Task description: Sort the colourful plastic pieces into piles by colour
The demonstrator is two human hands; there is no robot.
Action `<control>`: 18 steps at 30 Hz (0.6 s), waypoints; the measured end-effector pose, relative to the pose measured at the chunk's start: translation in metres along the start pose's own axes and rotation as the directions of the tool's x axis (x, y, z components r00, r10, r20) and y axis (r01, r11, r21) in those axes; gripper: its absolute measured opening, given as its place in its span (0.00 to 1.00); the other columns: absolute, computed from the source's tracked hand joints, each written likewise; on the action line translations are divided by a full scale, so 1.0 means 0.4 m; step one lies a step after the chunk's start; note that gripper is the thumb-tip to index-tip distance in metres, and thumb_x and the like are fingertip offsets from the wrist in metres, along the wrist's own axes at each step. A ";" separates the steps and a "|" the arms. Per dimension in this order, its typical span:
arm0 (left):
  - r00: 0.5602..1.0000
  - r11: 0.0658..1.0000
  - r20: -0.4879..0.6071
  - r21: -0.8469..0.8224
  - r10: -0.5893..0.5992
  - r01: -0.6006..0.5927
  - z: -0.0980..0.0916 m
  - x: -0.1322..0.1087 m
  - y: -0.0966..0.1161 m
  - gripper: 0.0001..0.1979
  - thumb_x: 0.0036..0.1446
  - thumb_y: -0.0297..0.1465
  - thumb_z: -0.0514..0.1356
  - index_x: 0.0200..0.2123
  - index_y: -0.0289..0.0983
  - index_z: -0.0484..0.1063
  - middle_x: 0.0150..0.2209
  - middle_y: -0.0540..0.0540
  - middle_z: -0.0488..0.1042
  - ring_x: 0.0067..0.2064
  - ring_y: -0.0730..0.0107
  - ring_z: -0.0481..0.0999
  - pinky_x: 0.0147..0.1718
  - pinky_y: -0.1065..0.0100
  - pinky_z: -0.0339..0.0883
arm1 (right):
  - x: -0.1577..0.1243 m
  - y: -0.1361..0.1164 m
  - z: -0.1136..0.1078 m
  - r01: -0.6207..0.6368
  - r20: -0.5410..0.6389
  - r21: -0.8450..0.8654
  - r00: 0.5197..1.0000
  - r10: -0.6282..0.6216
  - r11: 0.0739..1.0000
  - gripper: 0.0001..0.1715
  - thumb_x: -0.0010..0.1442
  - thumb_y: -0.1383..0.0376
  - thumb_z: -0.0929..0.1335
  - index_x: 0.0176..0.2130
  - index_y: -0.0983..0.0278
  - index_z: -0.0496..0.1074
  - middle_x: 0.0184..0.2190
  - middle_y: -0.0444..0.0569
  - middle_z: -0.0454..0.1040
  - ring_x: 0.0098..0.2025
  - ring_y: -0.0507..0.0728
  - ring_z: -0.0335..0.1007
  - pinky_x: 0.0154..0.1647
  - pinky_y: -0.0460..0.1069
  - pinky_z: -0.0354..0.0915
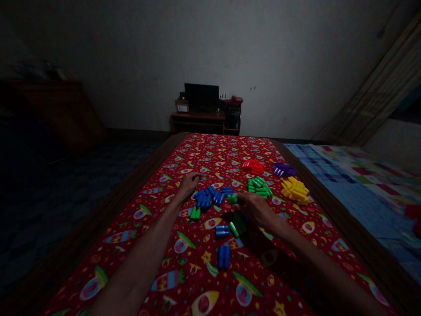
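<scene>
My right hand (258, 208) is closed on a green plastic block (232, 199), held just above the cloth at the right end of a loose heap of blue blocks (204, 198). My left hand (189, 184) is beyond the upper left of that heap, fingers loosely curved and slightly apart, with nothing visible in them. The blocks look like short tubes joined side by side. One green block (195, 213) lies below the blue heap. Nearer to me are a blue block (222, 231), green blocks (234, 229) partly in my right hand's shadow, and another blue block (224, 256).
Sorted piles of red (253, 166), purple (284, 170), green (259, 186) and yellow blocks (295, 190) lie on the right of the red patterned cloth (184, 281). Beyond the table, a dark monitor (201, 97) stands on a desk (197, 117). A bed (355, 193) is at right.
</scene>
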State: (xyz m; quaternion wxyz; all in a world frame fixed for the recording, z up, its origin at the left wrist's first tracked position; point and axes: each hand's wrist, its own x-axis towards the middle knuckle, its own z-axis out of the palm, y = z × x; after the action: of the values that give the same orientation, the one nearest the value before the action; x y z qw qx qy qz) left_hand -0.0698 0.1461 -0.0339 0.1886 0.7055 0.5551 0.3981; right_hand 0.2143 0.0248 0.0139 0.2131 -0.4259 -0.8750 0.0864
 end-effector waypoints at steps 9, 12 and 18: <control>1.000 1.000 -0.005 -0.014 -0.009 0.009 -0.002 0.001 0.003 0.16 0.51 0.31 0.51 0.36 0.35 0.78 0.36 0.44 0.80 0.38 0.63 0.77 0.41 0.65 0.70 | -0.025 0.126 -0.090 -0.435 0.002 -0.401 0.880 0.475 0.806 0.21 0.61 0.54 0.65 0.25 0.65 0.73 0.22 0.50 0.69 0.23 0.52 0.60 0.24 0.48 0.41; 1.000 1.000 -0.005 -0.010 -0.005 0.005 -0.004 0.000 0.003 0.16 0.51 0.31 0.51 0.35 0.35 0.78 0.36 0.44 0.80 0.38 0.64 0.77 0.42 0.66 0.70 | -0.027 0.104 -0.091 -0.458 -0.089 -0.482 0.874 0.478 0.747 0.21 0.63 0.55 0.63 0.30 0.66 0.75 0.26 0.55 0.73 0.25 0.54 0.63 0.25 0.49 0.41; 1.000 1.000 -0.005 -0.014 -0.005 0.005 0.000 0.000 -0.003 0.17 0.51 0.31 0.50 0.36 0.35 0.77 0.36 0.44 0.80 0.38 0.63 0.77 0.41 0.65 0.70 | -0.020 0.010 -0.056 -0.076 0.140 -0.178 0.985 0.102 0.981 0.15 0.65 0.62 0.62 0.34 0.65 0.74 0.28 0.50 0.73 0.28 0.53 0.65 0.28 0.47 0.49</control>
State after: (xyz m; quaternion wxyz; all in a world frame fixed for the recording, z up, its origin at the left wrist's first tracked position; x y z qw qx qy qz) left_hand -0.0706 0.1465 -0.0348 0.1930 0.7017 0.5548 0.4033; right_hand 0.2314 0.0203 0.0304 0.1061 -0.4738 -0.8727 0.0515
